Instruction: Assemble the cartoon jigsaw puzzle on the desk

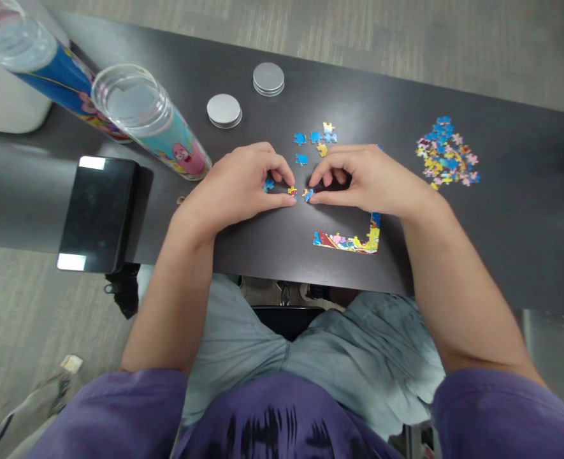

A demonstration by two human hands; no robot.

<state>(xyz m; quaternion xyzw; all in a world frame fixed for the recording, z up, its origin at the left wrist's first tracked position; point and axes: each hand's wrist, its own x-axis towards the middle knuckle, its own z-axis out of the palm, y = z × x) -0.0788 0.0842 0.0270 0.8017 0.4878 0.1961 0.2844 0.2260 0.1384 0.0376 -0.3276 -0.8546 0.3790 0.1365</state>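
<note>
The step in hand looks to be trying one jigsaw piece against another; the left hand (243,185) pinches a yellow-and-red piece (292,191) between thumb and fingertip, and the right hand (365,178) grasps a blue-and-orange piece (308,194) the same way; the two face each other across a narrow gap — near, but not touching; joining them would call for lining up tab and slot, though their edges are too small to judge for fit; each piece sits at the very tips of its grip, on the side facing the other; a blue piece (268,185) shows within the left hand's curl — held or lying, I cannot tell; the L-shaped joined strip (353,243) lies nearer the body, partly hidden by the right hand
</note>
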